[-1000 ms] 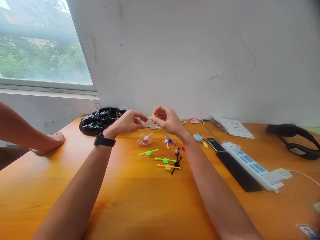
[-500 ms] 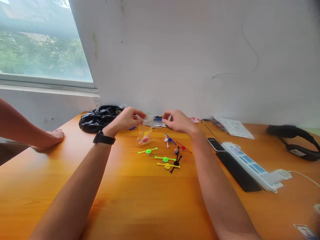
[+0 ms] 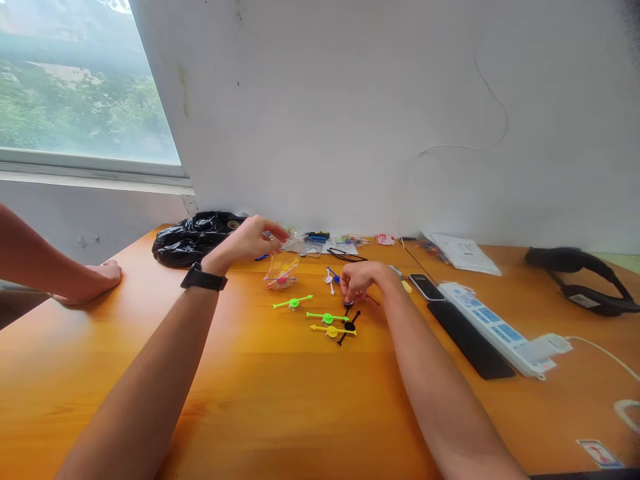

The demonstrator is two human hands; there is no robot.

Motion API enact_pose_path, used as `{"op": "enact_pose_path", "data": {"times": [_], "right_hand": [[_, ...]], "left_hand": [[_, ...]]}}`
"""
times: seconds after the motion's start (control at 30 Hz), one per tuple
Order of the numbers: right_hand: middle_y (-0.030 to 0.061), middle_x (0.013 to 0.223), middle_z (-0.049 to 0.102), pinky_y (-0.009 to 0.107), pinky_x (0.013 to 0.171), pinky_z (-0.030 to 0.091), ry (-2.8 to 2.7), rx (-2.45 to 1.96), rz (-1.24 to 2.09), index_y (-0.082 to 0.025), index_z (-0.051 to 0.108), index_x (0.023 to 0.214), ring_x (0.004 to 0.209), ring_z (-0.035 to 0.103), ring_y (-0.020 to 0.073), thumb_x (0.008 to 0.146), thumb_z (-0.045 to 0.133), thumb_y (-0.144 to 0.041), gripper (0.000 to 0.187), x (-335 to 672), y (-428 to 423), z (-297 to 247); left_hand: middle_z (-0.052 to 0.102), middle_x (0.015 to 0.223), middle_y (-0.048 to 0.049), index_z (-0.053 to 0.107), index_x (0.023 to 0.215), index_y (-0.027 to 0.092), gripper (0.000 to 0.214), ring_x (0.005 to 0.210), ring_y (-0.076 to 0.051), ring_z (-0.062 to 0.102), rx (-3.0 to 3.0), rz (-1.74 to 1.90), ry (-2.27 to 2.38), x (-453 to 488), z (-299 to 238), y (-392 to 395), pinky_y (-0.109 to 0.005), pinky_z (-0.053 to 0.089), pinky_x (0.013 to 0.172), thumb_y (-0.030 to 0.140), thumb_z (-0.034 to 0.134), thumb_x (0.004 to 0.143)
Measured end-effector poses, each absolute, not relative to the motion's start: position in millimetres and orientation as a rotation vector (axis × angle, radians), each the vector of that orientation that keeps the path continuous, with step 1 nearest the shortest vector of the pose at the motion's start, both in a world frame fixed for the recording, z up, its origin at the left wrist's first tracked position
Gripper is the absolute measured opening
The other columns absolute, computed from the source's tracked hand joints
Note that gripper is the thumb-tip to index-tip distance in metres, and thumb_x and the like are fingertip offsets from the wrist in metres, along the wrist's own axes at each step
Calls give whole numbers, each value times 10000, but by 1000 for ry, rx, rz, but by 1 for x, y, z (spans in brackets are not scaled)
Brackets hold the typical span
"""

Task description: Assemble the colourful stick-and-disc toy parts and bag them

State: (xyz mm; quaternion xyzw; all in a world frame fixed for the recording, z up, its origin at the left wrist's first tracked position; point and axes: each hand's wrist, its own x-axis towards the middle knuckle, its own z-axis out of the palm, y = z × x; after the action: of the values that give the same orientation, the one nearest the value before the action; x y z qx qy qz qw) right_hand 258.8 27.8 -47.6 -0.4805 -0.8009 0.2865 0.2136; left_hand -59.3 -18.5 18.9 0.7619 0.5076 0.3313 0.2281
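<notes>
My left hand (image 3: 253,241), with a black watch on its wrist, pinches the top of a small clear plastic bag (image 3: 281,270) that hangs to the table and holds coloured stick toys. My right hand (image 3: 361,280) is down on the table with its fingers curled, pinching at a small piece beside the black stick toy (image 3: 349,327). In front of the hands lie a green stick toy (image 3: 293,303), another green one (image 3: 327,317) and a yellow one (image 3: 333,330). A blue and a white one (image 3: 331,276) lie just left of my right hand.
Another person's hand (image 3: 95,281) rests flat at the table's left edge. A black plastic bag (image 3: 193,241) lies at the back left. A phone (image 3: 426,285), a white power strip (image 3: 495,328), a dark flat pad (image 3: 470,340), papers (image 3: 463,251) and black headphones (image 3: 583,279) occupy the right side.
My right hand left the bag's mouth, where it held a yellow stick, and came down to the table by the black toy. My left hand still holds the bag.
</notes>
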Motion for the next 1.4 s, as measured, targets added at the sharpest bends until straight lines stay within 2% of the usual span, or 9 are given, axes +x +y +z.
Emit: {"op": "enact_pose_path", "data": {"times": [0.1, 0.2, 0.3, 0.47, 0.67, 0.87, 1.03, 1.23, 1.4], "right_hand": [[38, 531, 710, 271, 436, 463, -2439, -1398, 1110, -170, 718, 592, 413, 633, 191, 418, 936, -79, 293, 260, 24, -36], [71, 700, 782, 280, 513, 510, -2494, -1357, 1199, -174, 806, 828, 545, 697, 196, 666, 857, -207, 173, 265, 19, -11], [62, 865, 801, 275, 625, 524, -2382, -1243, 961, -195, 796, 975, 708, 708, 176, 813, 766, -286, 188, 260, 12, 16], [57, 922, 756, 285, 754, 487, -2106, -849, 261, -182, 777, 991, 804, 659, 168, 963, 618, -239, 172, 215, -11, 35], [67, 1025, 675, 276, 723, 404, -2367, -729, 34, -214, 780, 1079, 818, 602, 168, 981, 494, -63, 337, 170, -18, 10], [39, 1062, 743, 274, 731, 399, -2386, -770, 211, -243, 730, 1197, 827, 622, 174, 976, 540, -125, 314, 169, -13, -5], [21, 966, 735, 266, 714, 396, -2427, -793, 301, -214, 740, 996, 795, 612, 161, 916, 614, -158, 159, 178, -8, -6], [43, 950, 728, 273, 729, 413, -2456, -841, 334, -187, 726, 907, 820, 621, 168, 864, 566, -56, 211, 177, 0, -10], [43, 953, 740, 326, 878, 454, -2263, -728, 314, -203, 747, 947, 928, 634, 203, 922, 572, -113, 198, 177, 0, -5]], "left_hand": [[826, 907, -71, 850, 974, 182, 278, 752, -231, 756, 2099, 905, 1404, -58, 19, -20, -276, 560, 590, 209, 740, 720], [828, 962, -78, 845, 970, 179, 272, 756, -222, 759, 2060, 906, 1401, -56, 21, -21, -273, 572, 600, 186, 729, 724], [828, 990, -84, 841, 978, 175, 291, 778, -223, 772, 2029, 903, 1409, -54, 21, -21, -274, 590, 627, 155, 707, 720], [828, 1015, -78, 836, 1007, 174, 319, 797, -216, 787, 2026, 891, 1420, -52, 18, -19, -271, 605, 681, 144, 680, 731], [829, 962, -87, 841, 991, 168, 288, 760, -214, 775, 2047, 911, 1392, -49, 19, -24, -233, 523, 532, 199, 662, 768], [824, 875, -71, 855, 979, 185, 296, 752, -229, 755, 2136, 927, 1341, -52, 17, -21, -273, 565, 610, 228, 660, 760], [822, 897, -82, 846, 962, 179, 280, 719, -214, 732, 2226, 1011, 1364, -56, 17, -18, -296, 576, 655, 190, 673, 742], [802, 910, -75, 805, 933, 171, 191, 687, -188, 698, 2311, 1055, 1352, -61, 10, -13, -284, 550, 647, 214, 706, 776], [776, 1145, -136, 666, 1370, 177, 546, 910, -228, 749, 1974, 1199, 1202, -62, 12, -18, -297, 587, 747, 410, 752, 884]]}}
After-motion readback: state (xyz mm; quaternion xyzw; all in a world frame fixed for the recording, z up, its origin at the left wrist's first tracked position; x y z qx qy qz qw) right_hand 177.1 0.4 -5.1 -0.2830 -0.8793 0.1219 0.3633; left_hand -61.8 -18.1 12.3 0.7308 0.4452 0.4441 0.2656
